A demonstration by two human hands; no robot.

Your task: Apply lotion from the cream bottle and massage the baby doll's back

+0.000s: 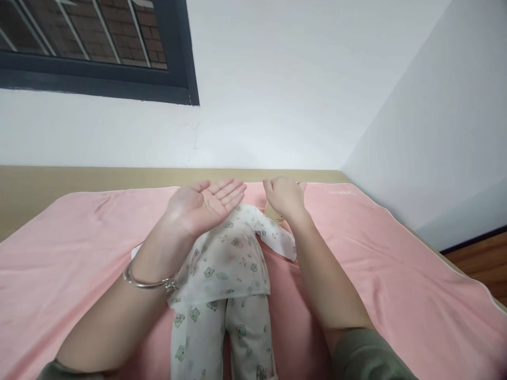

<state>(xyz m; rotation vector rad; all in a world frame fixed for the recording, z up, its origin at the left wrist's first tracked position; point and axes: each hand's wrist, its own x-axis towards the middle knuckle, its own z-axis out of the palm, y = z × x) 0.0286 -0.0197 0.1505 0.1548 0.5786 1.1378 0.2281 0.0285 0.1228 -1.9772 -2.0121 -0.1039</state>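
Two hands over one dressed doll (225, 274) on one pink sheet (396, 274): left hand (206, 206) open palm-up, right hand (283, 196) loosely curled, empty.

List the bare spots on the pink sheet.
Free: pink sheet left of the left hand, and the wide stretch right of the right hand toward the wall. Crowded: the middle, where the white bear-print baby outfit lies under both hands.

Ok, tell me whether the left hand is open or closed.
Open. The left hand is turned palm up with fingers stretched out, holding nothing, above the printed baby suit.
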